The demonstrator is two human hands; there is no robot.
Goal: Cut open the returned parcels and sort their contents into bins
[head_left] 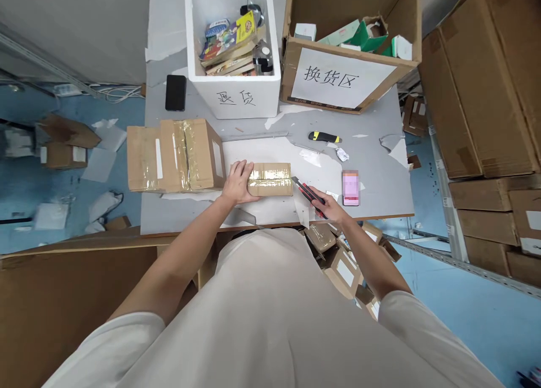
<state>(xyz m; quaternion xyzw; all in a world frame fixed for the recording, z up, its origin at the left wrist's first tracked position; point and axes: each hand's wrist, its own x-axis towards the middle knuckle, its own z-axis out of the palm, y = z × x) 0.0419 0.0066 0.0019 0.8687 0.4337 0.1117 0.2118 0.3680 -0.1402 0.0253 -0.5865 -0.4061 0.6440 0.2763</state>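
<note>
A small taped cardboard box [270, 188] lies on the table in front of me, clear tape running across its top. My left hand [240, 183] grips the box's left end, thumb along the near side and fingers over the far side. In my right hand [328, 204] is a red and black utility knife [310, 194], the fingers wrapped round its handle. Its blade tip points left, at or very close to the right end of the box; whether it touches I cannot tell. Larger taped cartons [186, 157] stand just left of my left hand.
Behind the box stand a white foam bin [249, 99] holding books and packets, and a large labelled carton [291, 84] with small boxes. A yellow-black cutter [324, 137], a black phone [175, 93] and a lit phone [350, 188] lie on the table [270, 123]. Opened boxes [344, 272] are piled below its edge.
</note>
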